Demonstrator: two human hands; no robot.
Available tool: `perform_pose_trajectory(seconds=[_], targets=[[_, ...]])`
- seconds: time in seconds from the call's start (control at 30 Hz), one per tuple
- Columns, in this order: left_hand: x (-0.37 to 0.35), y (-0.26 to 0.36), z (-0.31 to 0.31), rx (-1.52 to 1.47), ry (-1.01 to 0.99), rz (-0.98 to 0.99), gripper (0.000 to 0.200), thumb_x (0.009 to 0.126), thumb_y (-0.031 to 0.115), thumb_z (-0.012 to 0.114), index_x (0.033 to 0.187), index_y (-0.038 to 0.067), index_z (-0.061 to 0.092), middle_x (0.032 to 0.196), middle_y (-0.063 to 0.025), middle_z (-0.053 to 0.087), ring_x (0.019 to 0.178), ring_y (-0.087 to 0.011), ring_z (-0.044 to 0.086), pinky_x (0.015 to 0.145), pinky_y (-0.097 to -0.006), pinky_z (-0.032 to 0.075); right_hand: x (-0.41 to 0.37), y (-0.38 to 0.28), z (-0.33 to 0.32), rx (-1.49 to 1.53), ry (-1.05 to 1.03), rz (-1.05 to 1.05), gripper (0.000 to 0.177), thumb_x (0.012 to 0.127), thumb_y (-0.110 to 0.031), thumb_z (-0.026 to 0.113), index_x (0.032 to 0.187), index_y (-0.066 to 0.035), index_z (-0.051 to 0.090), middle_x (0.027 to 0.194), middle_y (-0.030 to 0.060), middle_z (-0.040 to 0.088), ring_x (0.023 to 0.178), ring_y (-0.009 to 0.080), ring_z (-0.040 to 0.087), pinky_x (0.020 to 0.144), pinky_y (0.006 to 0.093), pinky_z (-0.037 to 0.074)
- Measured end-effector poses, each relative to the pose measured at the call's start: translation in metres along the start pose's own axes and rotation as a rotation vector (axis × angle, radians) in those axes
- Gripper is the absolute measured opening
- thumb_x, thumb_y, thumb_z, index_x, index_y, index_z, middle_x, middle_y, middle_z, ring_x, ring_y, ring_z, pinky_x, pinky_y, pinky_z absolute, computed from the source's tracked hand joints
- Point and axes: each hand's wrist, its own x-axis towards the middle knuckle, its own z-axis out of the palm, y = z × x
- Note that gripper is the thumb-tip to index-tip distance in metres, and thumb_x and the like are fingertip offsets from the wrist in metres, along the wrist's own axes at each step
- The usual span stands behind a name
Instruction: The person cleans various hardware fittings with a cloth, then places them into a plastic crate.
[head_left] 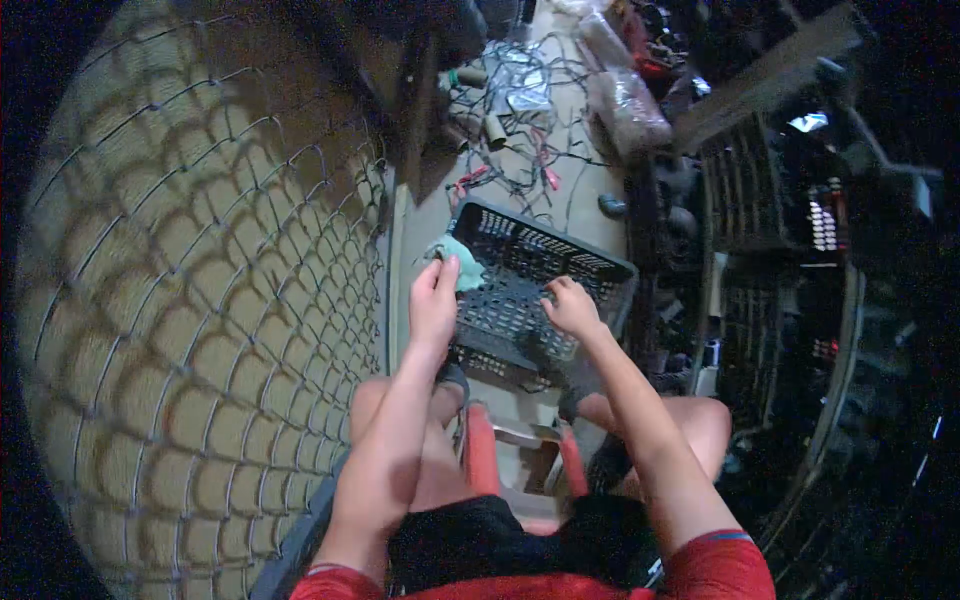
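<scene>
Pinched between the thumb and fingers of my left hand is a pale green cloth. It hangs over the left end of a dark plastic crate with slotted sides. Over the right part of the same crate is my right hand, its fingers bent and a gap showing between thumb and forefinger; I see nothing in it. The crate's perforated bottom shows between my two hands, on the floor in front of my feet.
A chain-link fence runs along the left. Beyond the crate, tangled cables and plastic-wrapped bundles lie on the floor. Dark shelving with crates lines the right. Between my legs is a red stool.
</scene>
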Motion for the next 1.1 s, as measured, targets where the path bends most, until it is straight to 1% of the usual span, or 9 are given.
perform_pose_trajectory(seconds=[0.17,0.4,0.47,0.53,0.6,0.67,0.77,0.93,1.1], targets=[[-0.004,0.012,0.001,-0.076,0.069,-0.098,0.031,0.1,0.03,0.052,0.106,0.002,0.063,0.096,-0.0018,0.064,0.086,-0.0105,0.058,0.079,-0.0262,0.046,0.096,0.053,0.076,-0.522,-0.191,0.065,0.039,0.082,-0.023,0.065,0.121,-0.017,0.063,0.141,0.0161,0.044,0.129,0.0337,0.045,0.096,0.0462,0.047],[-0.011,0.037,0.017,0.034,-0.07,-0.381,0.034,0.097,0.032,0.054,0.111,0.002,0.061,0.097,-0.0026,0.064,0.088,-0.0115,0.058,0.076,-0.0285,0.046,0.148,0.087,0.157,-0.601,-0.183,0.182,0.027,0.09,-0.016,0.054,0.113,-0.014,0.067,0.135,0.0095,0.054,0.126,0.0309,0.051,0.094,0.0452,0.049],[-0.013,0.016,0.019,0.374,-0.102,-0.138,0.03,0.098,0.029,0.055,0.108,0.002,0.062,0.096,-0.0023,0.063,0.088,-0.0108,0.057,0.076,-0.0279,0.046,0.139,0.076,0.142,-0.655,-0.148,0.161,0.024,0.09,-0.015,0.054,0.109,-0.012,0.067,0.131,0.012,0.056,0.119,0.0313,0.056,0.091,0.0436,0.052],[-0.012,0.009,0.025,-0.059,-0.081,-0.225,0.026,0.1,0.024,0.053,0.083,0.004,0.056,0.078,0.0061,0.049,0.077,-0.004,0.041,0.07,-0.0225,0.037,0.131,0.077,0.133,-0.343,-0.312,0.481,0.025,0.089,-0.014,0.054,0.112,-0.009,0.064,0.127,0.0161,0.057,0.115,0.033,0.058,0.089,0.0442,0.053],[-0.014,0.0,0.022,0.001,-0.1,-0.204,0.028,0.099,0.024,0.054,0.081,0.003,0.055,0.076,0.0065,0.047,0.076,-0.0042,0.04,0.069,-0.0226,0.037,0.106,0.103,0.159,-0.328,-0.203,0.482,0.027,0.089,-0.014,0.054,0.114,-0.007,0.061,0.122,0.0203,0.058,0.11,0.035,0.059,0.088,0.0457,0.054],[-0.018,-0.003,0.025,0.005,-0.103,-0.152,0.029,0.099,0.026,0.055,0.081,0.003,0.056,0.075,0.006,0.047,0.075,-0.0044,0.04,0.067,-0.0236,0.037,0.081,0.11,0.16,0.052,0.086,0.905,0.032,0.085,-0.016,0.061,0.115,-0.006,0.059,0.116,0.0228,0.059,0.105,0.038,0.061,0.086,0.0456,0.054],[-0.019,-0.004,0.026,-0.01,-0.116,-0.104,0.031,0.099,0.027,0.056,0.083,0.001,0.058,0.074,0.0043,0.051,0.074,-0.005,0.042,0.066,-0.0246,0.038,0.014,0.086,0.117,-0.23,-0.14,0.418,0.045,0.077,-0.02,0.072,0.117,-0.007,0.058,0.11,0.0248,0.059,0.099,0.0409,0.062,0.085,0.0459,0.053],[-0.029,0.015,0.022,0.272,-0.213,0.073,0.035,0.094,0.032,0.06,0.085,-0.001,0.062,0.076,-0.0054,0.057,0.073,-0.0133,0.052,0.067,-0.0302,0.043,-0.08,0.039,0.078,0.126,0.214,0.278,0.043,0.074,-0.029,0.078,0.107,-0.008,0.062,0.108,0.0189,0.06,0.088,0.0352,0.062,0.082,0.0435,0.052],[-0.085,0.015,0.035,0.558,-0.469,0.461,0.035,0.09,0.031,0.063,0.088,-0.004,0.062,0.101,-0.0204,0.056,0.093,-0.0375,0.058,0.079,-0.0414,0.047,-0.156,-0.064,-0.029,1.613,0.179,0.4,0.022,0.088,-0.01,0.06,0.109,-0.01,0.052,0.102,0.0079,0.057,0.084,0.0193,0.063,0.081,0.0335,0.053]])
